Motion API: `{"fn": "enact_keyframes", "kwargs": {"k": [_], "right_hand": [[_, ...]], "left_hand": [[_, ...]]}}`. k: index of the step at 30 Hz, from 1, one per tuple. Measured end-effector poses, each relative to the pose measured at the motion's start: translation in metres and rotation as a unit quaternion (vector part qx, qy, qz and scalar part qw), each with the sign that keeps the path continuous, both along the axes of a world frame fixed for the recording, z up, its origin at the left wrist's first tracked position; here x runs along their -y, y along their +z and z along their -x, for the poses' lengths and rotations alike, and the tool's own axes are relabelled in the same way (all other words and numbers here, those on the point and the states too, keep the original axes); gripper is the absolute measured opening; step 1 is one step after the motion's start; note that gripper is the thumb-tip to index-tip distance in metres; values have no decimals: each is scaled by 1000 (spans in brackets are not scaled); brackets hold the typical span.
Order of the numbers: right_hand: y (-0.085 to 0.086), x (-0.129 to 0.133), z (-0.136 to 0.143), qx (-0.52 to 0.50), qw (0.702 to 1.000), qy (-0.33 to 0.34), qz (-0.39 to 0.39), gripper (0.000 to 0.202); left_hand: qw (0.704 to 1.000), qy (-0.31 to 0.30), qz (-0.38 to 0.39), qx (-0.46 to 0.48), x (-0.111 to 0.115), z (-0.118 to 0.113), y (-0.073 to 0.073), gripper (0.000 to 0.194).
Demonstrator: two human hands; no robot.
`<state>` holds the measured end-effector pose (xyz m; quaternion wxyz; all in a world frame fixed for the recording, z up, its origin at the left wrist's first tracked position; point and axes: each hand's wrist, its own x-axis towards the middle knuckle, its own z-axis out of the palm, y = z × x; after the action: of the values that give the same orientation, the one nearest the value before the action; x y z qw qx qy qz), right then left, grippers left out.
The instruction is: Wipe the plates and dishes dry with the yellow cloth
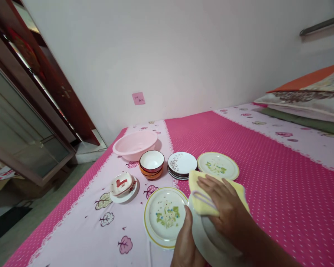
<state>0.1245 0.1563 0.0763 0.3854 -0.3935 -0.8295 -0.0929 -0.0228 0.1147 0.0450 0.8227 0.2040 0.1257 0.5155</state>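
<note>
**Cloth and plate in our hands, dishes close ahead**

On the bed [269, 174], the near flowered plate [164, 218] lies just beside our left hand [185, 239], its right edge partly covered in our view. Ahead of our hands are the far flowered plate [218, 166] and, just left of it, a stack of dark-rimmed plates [183, 163]. Further left come the stacked bowls [151, 161], with the pink basin [136, 144] behind them. A small patterned bowl [121, 184] sits on a white dish [127, 197], nearer the bed's left side. Pillows [308, 98] lie at the far right, and a pink note [138, 98] is on the wall [183, 55].

The bed's left edge slants from near the wall to the lower left, with the floor [66, 189] beyond. We have dotted bedding stretching to our right and printed sheet left of the near flowered plate; the dishes leave little room ahead.

Our left hand is partly closed on the held plate [204, 239], thumb along its rim; we cannot tell how its hidden fingers sit. Our right hand [225, 196] is mostly open, fingers extended over the yellow cloth [197, 182], which it holds against that plate at the lower right.
</note>
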Motion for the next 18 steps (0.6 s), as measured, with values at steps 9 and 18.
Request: {"fn": "enact_keyframes", "kwargs": {"k": [9,18], "right_hand": [[-21,-20,-26,-121,981,-23,152,59],[-43,16,2,5,999,-8,48,59]], "left_hand": [[996,59,-7,64,-15,34,-8,70],[986,122,-56,96,-32,63,-23,67]]}}
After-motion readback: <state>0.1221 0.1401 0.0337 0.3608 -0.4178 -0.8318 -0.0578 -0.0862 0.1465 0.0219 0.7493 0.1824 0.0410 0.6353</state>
